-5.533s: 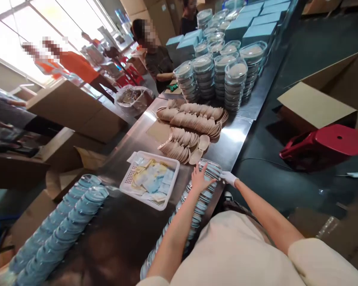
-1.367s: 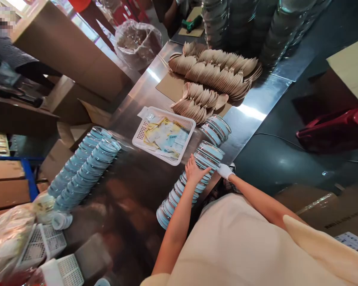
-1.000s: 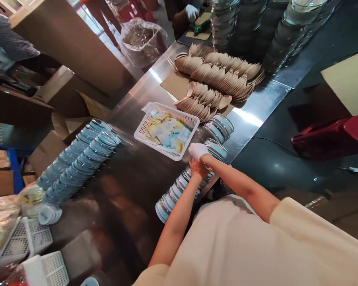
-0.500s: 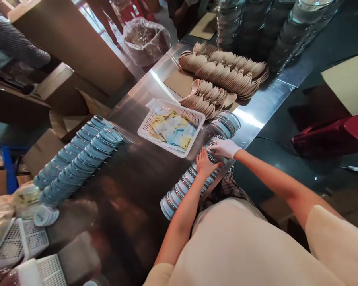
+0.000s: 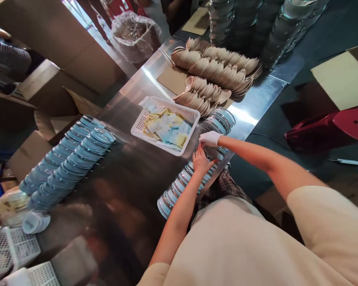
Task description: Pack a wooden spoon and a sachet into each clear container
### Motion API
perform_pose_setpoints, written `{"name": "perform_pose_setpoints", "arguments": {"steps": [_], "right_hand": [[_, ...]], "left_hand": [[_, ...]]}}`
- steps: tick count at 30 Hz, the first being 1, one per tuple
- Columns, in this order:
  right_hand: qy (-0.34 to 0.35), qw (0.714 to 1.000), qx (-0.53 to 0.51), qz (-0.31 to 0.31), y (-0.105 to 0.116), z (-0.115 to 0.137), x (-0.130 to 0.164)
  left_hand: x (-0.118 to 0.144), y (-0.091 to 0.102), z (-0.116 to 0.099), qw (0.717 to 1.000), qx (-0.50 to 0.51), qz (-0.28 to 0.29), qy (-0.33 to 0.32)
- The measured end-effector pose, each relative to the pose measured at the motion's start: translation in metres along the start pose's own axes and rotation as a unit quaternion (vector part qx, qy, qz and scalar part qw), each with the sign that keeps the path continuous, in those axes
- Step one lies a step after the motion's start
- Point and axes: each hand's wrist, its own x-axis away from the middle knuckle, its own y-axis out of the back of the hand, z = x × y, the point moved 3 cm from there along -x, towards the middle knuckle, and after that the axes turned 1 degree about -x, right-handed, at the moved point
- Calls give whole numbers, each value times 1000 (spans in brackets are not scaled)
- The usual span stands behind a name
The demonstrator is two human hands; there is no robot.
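Note:
Along the near table edge lies a row of round, clear plastic pieces with white discs (image 5: 179, 186), nested on their sides. My left hand (image 5: 202, 162), bare, lies across this row with its fingers stretched and thumb spread. My right hand (image 5: 210, 139), in a white glove, is at the row's upper part, its fingers bent together close to my left fingertips. What the right fingers hold, if anything, is hidden. Beyond the hands the row continues with more round clear pieces (image 5: 222, 120). Beside them stands a white basket (image 5: 136, 130) of printed yellow and blue sachets (image 5: 170, 128).
Rows of wooden spoons (image 5: 217, 65) lie on cardboard at the back. Stacked clear cups (image 5: 74, 163) lie on the left, and tall stacks (image 5: 274, 39) stand behind. A dark red object (image 5: 328, 129) and a knife (image 5: 347, 161) are at right.
My right hand has moved slightly left along the row, nearer my left fingertips. My left hand stays on the row. The whole view has shifted a little.

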Motion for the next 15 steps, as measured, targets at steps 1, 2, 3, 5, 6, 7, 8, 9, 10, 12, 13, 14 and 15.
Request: {"name": "perform_pose_setpoints", "arguments": {"steps": [1, 2, 3, 5, 6, 7, 8, 9, 10, 12, 13, 14, 15], "right_hand": [[-22, 999, -20, -35, -1, 1, 2], [-46, 994, -53, -88, -4, 2, 9], [-76, 980, -100, -156, -12, 4, 23], [-156, 905, -234, -318, -40, 8, 67], [-222, 841, -308, -385, -62, 11, 93], [-289, 768, -392, -416, -89, 16, 117], [-338, 699, -491, -394, -118, 24, 136], [-361, 641, -588, -336, -146, 35, 147], [-361, 623, -625, -302, -166, 47, 154], [-341, 600, -685, -234, -192, 67, 151], [-330, 598, -697, -219, -198, 74, 145], [-322, 593, -708, -209, -200, 78, 137], [-317, 588, -716, -203, -201, 80, 129]], "left_hand": [[-1, 0, 0, 1000, 1, 3, 1], [-2, 2, 1, 1000, 2, 6, 1], [-1, 5, 3, 1000, -1, 8, 1], [6, 13, 11, 1000, -21, 8, -7], [12, 18, 17, 999, -39, 7, -16], [20, 23, 23, 998, -59, 9, -24], [28, 26, 31, 996, -78, 15, -28], [37, 29, 38, 995, -92, 27, -30], [45, 30, 44, 994, -101, 43, -28], [57, 30, 53, 992, -106, 70, -16], [60, 29, 56, 991, -107, 78, -12], [61, 29, 57, 991, -108, 80, -13], [61, 28, 57, 991, -109, 79, -15]]}}
